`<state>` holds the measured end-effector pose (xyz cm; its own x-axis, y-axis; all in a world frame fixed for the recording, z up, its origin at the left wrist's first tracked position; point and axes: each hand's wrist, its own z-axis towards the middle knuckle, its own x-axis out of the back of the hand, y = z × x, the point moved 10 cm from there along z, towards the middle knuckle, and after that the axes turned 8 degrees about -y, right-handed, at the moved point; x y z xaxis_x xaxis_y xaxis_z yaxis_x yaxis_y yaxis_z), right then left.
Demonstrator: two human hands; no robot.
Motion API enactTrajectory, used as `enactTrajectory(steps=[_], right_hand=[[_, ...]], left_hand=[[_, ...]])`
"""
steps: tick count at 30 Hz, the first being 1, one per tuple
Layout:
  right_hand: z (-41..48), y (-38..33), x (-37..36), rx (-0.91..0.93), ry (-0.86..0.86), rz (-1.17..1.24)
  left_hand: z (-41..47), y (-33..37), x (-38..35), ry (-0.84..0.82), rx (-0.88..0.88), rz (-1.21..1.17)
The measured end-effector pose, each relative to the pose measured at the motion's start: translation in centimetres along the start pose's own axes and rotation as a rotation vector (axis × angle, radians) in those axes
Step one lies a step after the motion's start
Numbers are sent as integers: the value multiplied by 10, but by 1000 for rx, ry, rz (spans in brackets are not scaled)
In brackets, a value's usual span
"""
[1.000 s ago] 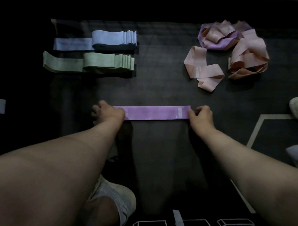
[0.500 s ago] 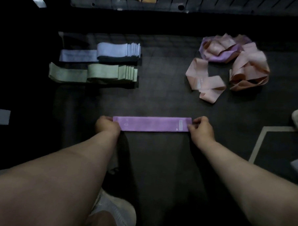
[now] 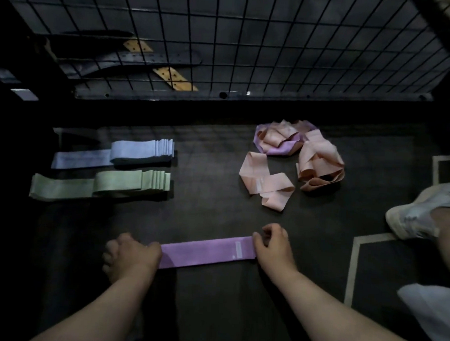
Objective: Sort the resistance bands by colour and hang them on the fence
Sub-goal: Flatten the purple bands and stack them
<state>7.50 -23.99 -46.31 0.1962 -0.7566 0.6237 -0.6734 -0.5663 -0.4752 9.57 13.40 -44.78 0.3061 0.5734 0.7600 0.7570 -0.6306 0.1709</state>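
head view: left hand and right hand pinch a purple band flat on the floor — sorting step; next, likely start a purple stack.

A dark, matte rubber floor fills most of the view, marked at the right with pale painted outline stripes. A scuffed white lace-up sneaker rests on the floor at the right edge, just above those stripes, and a white piece of cloth lies in the lower right corner. At the top left, two tan wooden strips with small holes lie beside dark perforated metal bars.
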Motion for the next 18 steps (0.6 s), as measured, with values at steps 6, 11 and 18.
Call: enactTrajectory(steps=[6, 11, 18], right_hand=[[43, -45, 52, 139, 124, -169], [105, -72, 83, 33, 35, 63], [164, -91, 103, -24, -27, 480]], left_hand=[[-39, 139, -34, -132, -458, 210], [-71, 247, -86, -527, -736, 137], [-68, 274, -106, -659, -644, -299]])
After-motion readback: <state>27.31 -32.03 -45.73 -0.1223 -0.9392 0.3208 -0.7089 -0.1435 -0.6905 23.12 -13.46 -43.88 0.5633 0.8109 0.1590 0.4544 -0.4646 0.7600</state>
